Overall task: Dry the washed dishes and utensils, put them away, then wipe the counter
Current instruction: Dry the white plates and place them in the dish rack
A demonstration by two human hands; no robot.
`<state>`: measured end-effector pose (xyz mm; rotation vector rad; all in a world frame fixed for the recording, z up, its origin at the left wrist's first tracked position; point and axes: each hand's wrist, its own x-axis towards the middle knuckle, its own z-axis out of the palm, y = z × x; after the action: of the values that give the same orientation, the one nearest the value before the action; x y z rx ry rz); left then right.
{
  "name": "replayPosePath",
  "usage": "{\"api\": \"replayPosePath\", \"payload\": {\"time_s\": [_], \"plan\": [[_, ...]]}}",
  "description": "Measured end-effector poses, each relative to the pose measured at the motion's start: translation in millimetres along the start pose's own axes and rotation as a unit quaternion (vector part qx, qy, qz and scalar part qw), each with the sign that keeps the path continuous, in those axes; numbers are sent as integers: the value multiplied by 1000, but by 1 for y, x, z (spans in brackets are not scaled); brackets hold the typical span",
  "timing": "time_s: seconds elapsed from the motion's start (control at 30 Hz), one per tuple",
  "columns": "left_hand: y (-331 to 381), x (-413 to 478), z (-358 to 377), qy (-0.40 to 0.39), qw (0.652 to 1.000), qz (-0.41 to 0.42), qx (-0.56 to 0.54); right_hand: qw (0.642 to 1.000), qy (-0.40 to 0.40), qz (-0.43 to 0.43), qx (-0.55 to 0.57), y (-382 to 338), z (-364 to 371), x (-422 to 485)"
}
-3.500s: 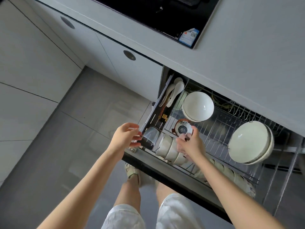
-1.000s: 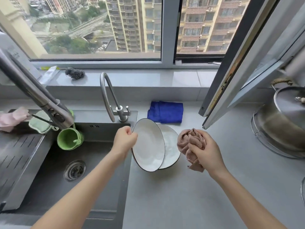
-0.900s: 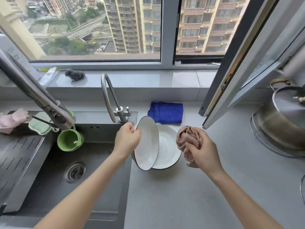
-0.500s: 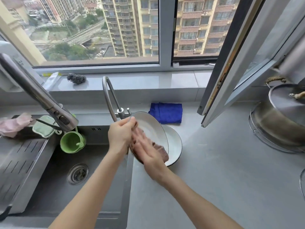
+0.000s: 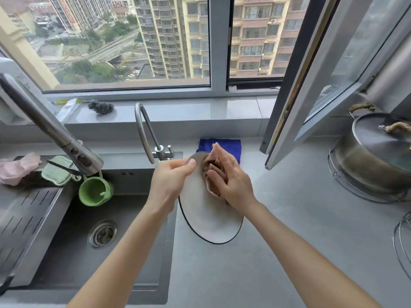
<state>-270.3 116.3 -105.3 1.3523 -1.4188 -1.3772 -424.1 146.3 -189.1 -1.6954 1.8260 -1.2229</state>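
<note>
Pinches the far rim of the white plate [image 5: 206,218] in the left hand [image 5: 171,181], just right of the sink [image 5: 77,241]. Presses the brown cloth [image 5: 211,165] on its face under a flat right hand [image 5: 231,181], held clear a second ago: drying begun.

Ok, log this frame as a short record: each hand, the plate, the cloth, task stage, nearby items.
left hand: grips the plate by its far rim
right hand: presses the cloth on the plate's face
plate: white, dark rim, over the counter beside the sink
cloth: pinkish-brown, bunched
stage: drying, not yet put away
nearby: blue cloth behind, pot at right
</note>
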Motion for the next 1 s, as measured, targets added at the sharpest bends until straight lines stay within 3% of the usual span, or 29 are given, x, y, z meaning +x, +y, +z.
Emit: {"api": "replayPosePath", "payload": {"time_s": [0.07,0.1,0.17,0.27,0.3,0.33,0.4,0.5,0.57,0.63,0.7,0.8,0.9,0.93,1.0], "plan": [[4,-2,5,75,997,1,-26,983,31,164,82,-7,2,-9],[6,-2,5,105,993,-2,-50,957,36,244,151,-9,6,-14],[4,0,6,154,984,0,-84,853,69,351,379,-14,22,-24],[-6,-11,18,217,970,21,-109,664,154,405,609,-32,28,-24],[-11,-19,21,217,969,32,-114,636,168,409,632,-37,21,-23],[-18,-27,22,197,974,36,-110,643,179,405,625,-39,14,-22],[-25,-33,10,85,991,0,-100,718,166,374,563,-32,-5,-20],[-10,-19,-21,-155,972,-140,-107,920,49,246,301,-19,-38,-20],[-1,-12,-27,-218,956,-180,-80,973,-52,149,166,-22,-58,-9],[5,-12,-19,-180,965,-180,-55,985,-115,90,92,-30,-71,7],[4,-10,-8,-92,986,-140,9,986,-116,95,79,-35,-75,19],[-6,0,-1,-25,993,-116,12,970,-8,200,138,-34,-67,14],[-15,5,8,59,986,-132,-81,910,165,302,233,-39,-42,-12],[-17,6,13,91,983,-121,-101,895,194,323,240,-43,-29,-24],[-18,6,21,123,982,-98,-101,904,157,351,185,-55,-6,-49]]}}
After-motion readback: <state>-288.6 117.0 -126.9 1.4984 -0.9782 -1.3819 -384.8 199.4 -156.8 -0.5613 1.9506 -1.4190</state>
